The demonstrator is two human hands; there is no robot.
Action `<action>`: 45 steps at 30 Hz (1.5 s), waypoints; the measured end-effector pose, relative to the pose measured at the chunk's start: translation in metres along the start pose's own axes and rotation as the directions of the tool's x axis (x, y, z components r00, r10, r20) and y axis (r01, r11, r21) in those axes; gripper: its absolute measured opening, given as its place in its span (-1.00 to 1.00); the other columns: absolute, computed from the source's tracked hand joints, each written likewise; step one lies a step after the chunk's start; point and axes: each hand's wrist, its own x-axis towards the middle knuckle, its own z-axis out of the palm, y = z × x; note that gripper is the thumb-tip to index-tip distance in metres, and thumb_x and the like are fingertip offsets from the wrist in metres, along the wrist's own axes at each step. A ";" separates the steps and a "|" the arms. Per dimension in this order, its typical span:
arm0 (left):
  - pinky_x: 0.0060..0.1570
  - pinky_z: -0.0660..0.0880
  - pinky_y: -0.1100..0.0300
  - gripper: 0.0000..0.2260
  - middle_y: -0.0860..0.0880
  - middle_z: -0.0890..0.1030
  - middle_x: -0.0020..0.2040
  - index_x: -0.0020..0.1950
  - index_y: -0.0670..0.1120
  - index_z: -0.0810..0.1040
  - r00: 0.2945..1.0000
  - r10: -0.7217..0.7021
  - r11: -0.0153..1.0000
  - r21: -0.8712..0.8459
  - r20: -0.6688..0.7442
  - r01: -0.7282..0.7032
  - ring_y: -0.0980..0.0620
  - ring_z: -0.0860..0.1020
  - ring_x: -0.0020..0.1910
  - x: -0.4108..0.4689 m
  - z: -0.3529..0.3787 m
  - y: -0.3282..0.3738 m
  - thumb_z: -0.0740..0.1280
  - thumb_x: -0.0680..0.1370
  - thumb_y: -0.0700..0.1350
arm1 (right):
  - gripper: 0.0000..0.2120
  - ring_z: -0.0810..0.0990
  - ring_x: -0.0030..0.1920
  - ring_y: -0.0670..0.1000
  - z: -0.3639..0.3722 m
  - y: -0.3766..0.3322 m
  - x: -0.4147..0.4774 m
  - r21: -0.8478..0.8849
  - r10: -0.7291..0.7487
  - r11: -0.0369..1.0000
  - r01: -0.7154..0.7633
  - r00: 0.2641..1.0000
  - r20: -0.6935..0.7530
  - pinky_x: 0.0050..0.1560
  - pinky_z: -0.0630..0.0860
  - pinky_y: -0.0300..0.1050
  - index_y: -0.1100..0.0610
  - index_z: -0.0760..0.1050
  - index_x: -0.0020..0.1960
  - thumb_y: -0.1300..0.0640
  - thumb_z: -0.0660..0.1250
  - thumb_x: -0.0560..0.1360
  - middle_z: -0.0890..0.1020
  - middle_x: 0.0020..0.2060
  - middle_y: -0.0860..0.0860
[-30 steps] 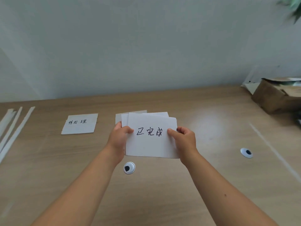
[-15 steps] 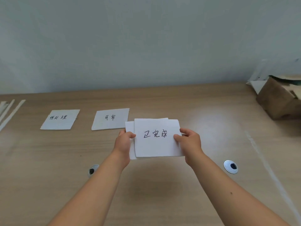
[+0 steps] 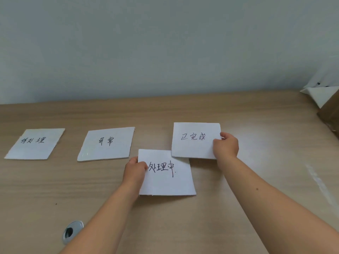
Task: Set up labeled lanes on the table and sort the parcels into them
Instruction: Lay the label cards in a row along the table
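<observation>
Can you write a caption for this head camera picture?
Left hand holds the near label card, right hand the far card, beside two label cards lying on the wooden table.

Soft, even daylight, faint shadows (wide-angle bending at the edges), slightly blurred.

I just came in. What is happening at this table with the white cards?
A person is laying out handwritten lane labels on the wooden table. The 待处理 card and the 异常 card already lie flat on the left, side by side. The left hand holds the 处理中 card by its left edge, and the right hand holds the 已完成 card by its right edge, its corner overlapping the other card. A cardboard box sits at the right edge.
</observation>
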 end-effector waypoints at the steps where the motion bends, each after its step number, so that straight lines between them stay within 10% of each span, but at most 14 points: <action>1: -0.20 0.43 0.10 -0.83 -0.15 0.64 -0.10 -0.05 -0.14 0.55 1.000 0.003 1.000 0.021 -0.018 -0.003 -0.14 0.53 -0.21 0.005 0.002 -0.004 0.23 0.53 -0.36 | -0.53 0.61 0.25 0.13 0.006 0.001 0.008 -0.019 0.003 1.000 -0.003 1.000 0.000 0.15 0.45 -0.14 0.16 0.52 0.48 0.32 0.26 0.59 0.64 0.33 0.09; 14: -0.23 0.47 0.12 -0.67 0.03 0.69 -0.03 0.23 0.06 0.52 0.998 0.060 0.996 0.068 -0.034 -0.058 -0.03 0.65 -0.12 -0.001 0.012 -0.021 0.26 0.56 -0.29 | -0.77 0.41 0.34 0.15 0.044 0.004 0.026 -0.658 -0.224 0.727 0.199 0.973 0.047 0.15 0.24 0.04 0.04 0.56 0.25 0.14 0.23 0.64 0.58 -0.05 0.00; 19: -0.22 0.49 0.11 -0.65 0.00 0.70 -0.02 0.26 0.04 0.53 0.997 0.061 0.998 0.004 -0.046 -0.061 -0.04 0.65 -0.14 -0.004 0.010 -0.019 0.27 0.56 -0.29 | -0.64 0.40 0.38 0.14 0.039 0.014 0.022 -0.755 -0.253 0.614 0.231 0.963 0.088 0.28 0.28 0.08 -0.05 0.61 0.32 0.21 0.23 0.62 0.59 0.30 0.02; 26: -0.14 0.57 0.04 -0.65 -0.05 0.72 0.00 0.25 0.04 0.55 0.997 0.068 0.994 -0.083 -0.027 -0.070 -0.10 0.67 -0.15 -0.013 0.018 -0.010 0.26 0.57 -0.31 | -0.70 0.35 0.52 0.13 0.015 0.027 0.003 -0.561 -0.369 0.745 0.362 0.923 0.105 0.45 0.27 0.10 0.02 0.62 0.35 0.09 0.25 0.68 0.50 0.48 0.01; 33: -0.10 0.63 -0.04 -0.64 -0.05 0.71 0.07 0.29 0.04 0.51 0.994 0.099 0.973 -0.213 0.038 -0.089 -0.11 0.67 -0.10 -0.045 0.049 0.011 0.25 0.59 -0.32 | -0.69 0.65 0.10 -0.06 -0.045 0.021 -0.076 0.069 -0.159 0.987 0.146 0.959 0.235 -0.06 0.48 -0.19 -0.03 0.60 0.26 0.01 0.43 0.53 0.68 0.07 -0.10; 45: -0.18 0.58 0.09 -0.58 -0.01 0.73 0.08 0.46 0.07 0.42 0.934 0.203 0.968 -0.202 0.294 -0.147 -0.04 0.70 -0.02 -0.119 0.170 0.036 0.32 0.66 -0.27 | -0.69 0.55 -0.21 0.07 -0.192 0.033 -0.014 0.160 0.044 0.986 -0.051 0.998 0.049 -0.37 0.44 -0.09 0.09 0.54 0.17 0.38 0.30 0.51 0.65 0.06 0.10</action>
